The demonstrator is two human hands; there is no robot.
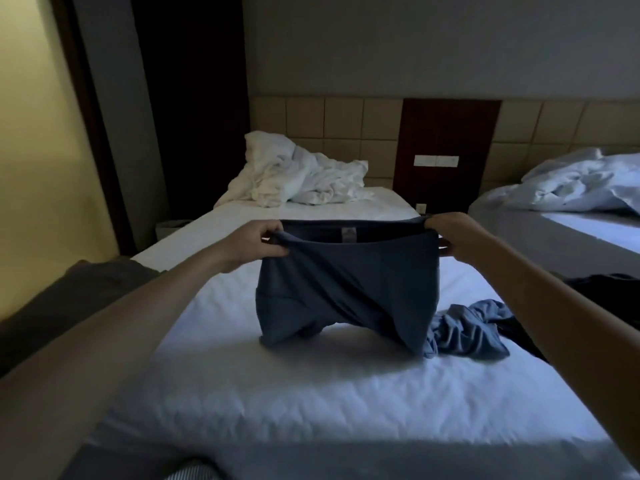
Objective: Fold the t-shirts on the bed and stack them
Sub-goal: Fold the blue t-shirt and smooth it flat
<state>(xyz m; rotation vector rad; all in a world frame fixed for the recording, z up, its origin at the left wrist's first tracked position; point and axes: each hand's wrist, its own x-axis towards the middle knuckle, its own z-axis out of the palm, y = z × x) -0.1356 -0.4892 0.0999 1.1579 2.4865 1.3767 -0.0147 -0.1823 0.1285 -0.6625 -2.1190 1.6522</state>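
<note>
While both hands, left hand (258, 244) and right hand (457, 239), grasp the dark blue garment (346, 292) by its top edge, its hem touches the bed (277, 393).

The bed (311, 393) carried a lightly wrinkled white sheet (242, 375). A crumpled white duvet (298, 178) lay at its far end. A crumpled blue garment (464, 334) lay toward the right side, with a black garment (595, 292) just beyond it at the right edge. The lower ends of a raised dark blue garment (346, 292) touched the sheet at mid-bed.
</note>
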